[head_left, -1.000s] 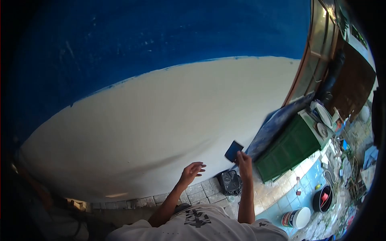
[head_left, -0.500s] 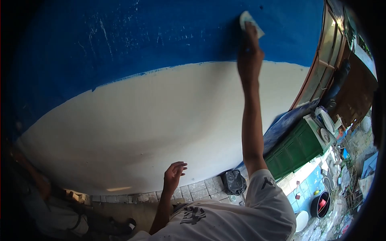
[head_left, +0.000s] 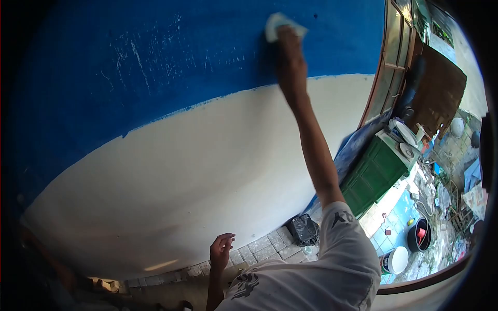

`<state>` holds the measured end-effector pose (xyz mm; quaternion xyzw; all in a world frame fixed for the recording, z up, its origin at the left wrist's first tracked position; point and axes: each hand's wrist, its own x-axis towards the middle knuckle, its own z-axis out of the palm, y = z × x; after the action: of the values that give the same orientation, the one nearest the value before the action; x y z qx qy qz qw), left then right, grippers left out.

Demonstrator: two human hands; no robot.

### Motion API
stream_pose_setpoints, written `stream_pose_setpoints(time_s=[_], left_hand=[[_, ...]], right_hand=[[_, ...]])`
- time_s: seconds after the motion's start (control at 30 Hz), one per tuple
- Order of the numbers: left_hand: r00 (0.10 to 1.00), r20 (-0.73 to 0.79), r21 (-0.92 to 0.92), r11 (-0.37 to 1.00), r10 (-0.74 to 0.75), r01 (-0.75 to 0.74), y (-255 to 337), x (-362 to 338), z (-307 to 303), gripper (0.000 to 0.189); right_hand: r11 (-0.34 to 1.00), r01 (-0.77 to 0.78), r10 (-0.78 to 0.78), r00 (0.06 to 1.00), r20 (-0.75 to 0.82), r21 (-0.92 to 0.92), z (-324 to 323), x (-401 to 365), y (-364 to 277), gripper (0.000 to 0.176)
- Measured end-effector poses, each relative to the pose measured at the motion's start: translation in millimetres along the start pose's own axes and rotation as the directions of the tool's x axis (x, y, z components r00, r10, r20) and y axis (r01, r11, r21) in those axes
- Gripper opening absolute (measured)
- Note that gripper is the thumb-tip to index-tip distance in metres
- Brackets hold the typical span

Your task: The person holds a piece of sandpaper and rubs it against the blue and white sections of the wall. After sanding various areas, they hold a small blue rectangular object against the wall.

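Note:
My right hand point(head_left: 291, 65) is raised high with the arm stretched out, its fingers closed on a pale folded sheet point(head_left: 277, 26). The sheet is pressed against the blue upper part of the wall point(head_left: 218, 31); motion blur hides whether it is cloth or paper. White scratches and specks mark the blue paint to the left of it. Low in front of the white lower wall point(head_left: 181, 171), my left hand point(head_left: 221, 250) hangs with loosely bent fingers. Nothing shows in it, and it is apart from the wall.
A black plastic-covered container point(head_left: 303, 229) stands at the wall's foot. To the right are a green cabinet point(head_left: 376, 171), a wood-framed window point(head_left: 391, 57), a white bucket point(head_left: 397, 260) and a black tub point(head_left: 419, 236) holding something red. A dim arm point(head_left: 49, 254) shows at lower left.
My right hand has slid left along the blue wall with the pale sheet. My left hand sits slightly lower in view. The camera has shifted, bringing more of the right side into view.

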<state>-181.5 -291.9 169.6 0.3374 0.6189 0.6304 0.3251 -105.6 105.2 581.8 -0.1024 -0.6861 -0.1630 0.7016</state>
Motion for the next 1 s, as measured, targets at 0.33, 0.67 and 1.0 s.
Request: stream_pose_setpoints(time_s=[0.33, 0.67, 1.0], left_hand=[[0.998, 0.0, -0.019, 0.998, 0.058, -0.058, 1.8, -2.9, -27.2, 0.026], [0.997, 0.076, -0.028, 0.999, 0.034, -0.032, -30.6, -8.3, -50.9, 0.024], [0.993, 0.118, -0.007, 1.0, 0.005, -0.004, -23.1, 8.9, -61.7, 0.023]], right_hand=[[0.969, -0.247, 0.247, 0.969, -0.008, 0.027, -2.6, -16.0, -1.7, 0.063], [0.993, 0.086, -0.076, 0.99, 0.121, -0.078, 1.9, -55.9, -25.6, 0.07], [0.997, -0.027, 0.041, 0.977, 0.211, -0.071, -14.8, -54.6, -47.3, 0.068]])
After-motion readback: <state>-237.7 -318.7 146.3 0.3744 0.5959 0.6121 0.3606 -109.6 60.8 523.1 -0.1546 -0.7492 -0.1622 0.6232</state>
